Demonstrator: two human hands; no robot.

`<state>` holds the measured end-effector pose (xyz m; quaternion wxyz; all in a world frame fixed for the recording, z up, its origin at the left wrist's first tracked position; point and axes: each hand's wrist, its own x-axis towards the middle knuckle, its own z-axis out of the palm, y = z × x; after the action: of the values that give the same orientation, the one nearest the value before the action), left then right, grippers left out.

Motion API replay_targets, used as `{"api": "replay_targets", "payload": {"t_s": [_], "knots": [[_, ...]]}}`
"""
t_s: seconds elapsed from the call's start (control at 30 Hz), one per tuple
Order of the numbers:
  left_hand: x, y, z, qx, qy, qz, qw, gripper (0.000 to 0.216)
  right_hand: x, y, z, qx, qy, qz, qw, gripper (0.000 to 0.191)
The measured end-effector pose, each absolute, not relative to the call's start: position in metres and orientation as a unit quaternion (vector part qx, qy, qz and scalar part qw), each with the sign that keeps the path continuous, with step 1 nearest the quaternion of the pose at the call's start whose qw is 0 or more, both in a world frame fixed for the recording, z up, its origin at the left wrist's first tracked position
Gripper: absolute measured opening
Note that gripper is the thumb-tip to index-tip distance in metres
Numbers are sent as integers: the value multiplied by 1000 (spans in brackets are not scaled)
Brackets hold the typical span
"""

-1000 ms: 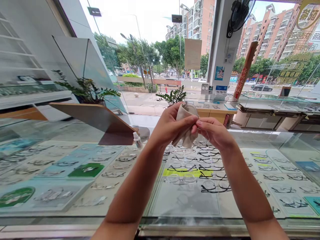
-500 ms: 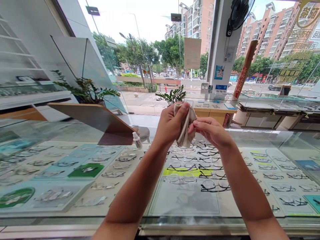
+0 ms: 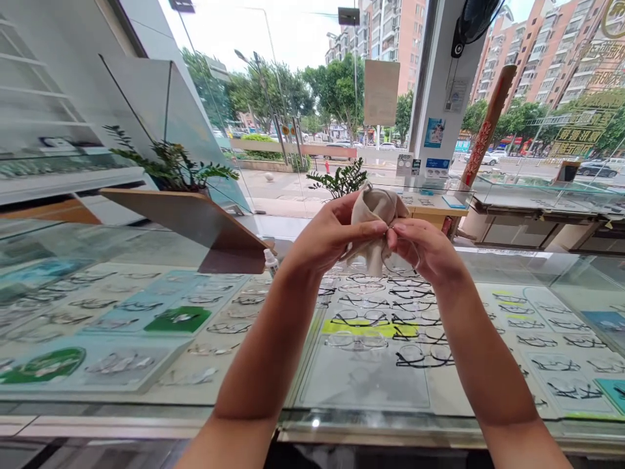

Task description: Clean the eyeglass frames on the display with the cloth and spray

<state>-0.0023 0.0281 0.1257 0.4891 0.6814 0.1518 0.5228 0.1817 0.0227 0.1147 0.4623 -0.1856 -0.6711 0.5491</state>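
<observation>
My left hand (image 3: 328, 236) is closed on a crumpled beige cloth (image 3: 372, 207), its thumb pressed along the front. Close against it, the fingertips of my right hand (image 3: 430, 246) pinch a pair of thin-rimmed eyeglasses (image 3: 403, 266). One round lens shows below the right fingers; the cloth and the fingers hide the rest of the frame. Both hands are held up over the glass display counter, with the thumbs almost touching.
Rows of eyeglasses (image 3: 360, 318) lie inside the glass counter (image 3: 364, 384) below my arms. A small white spray bottle (image 3: 271, 260) stands left of my left forearm, near a tilted wooden board (image 3: 185, 218). Potted plants (image 3: 336, 181) and a street window are beyond.
My left thumb has come down from the top of the cloth to its front, and the cloth is spread wider. My hands are closer together, and more of the lens shows under the right fingers.
</observation>
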Motion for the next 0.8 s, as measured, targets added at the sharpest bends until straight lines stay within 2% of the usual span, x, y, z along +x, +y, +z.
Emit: {"api": "replay_targets", "payload": {"t_s": [0.63, 0.8], "knots": [[22, 16, 121, 639, 185, 644, 379, 41, 172, 22, 108, -146, -638, 605, 453, 30], [28, 18, 118, 607, 198, 704, 312, 45, 169, 22, 108, -154, -641, 605, 447, 33]]}}
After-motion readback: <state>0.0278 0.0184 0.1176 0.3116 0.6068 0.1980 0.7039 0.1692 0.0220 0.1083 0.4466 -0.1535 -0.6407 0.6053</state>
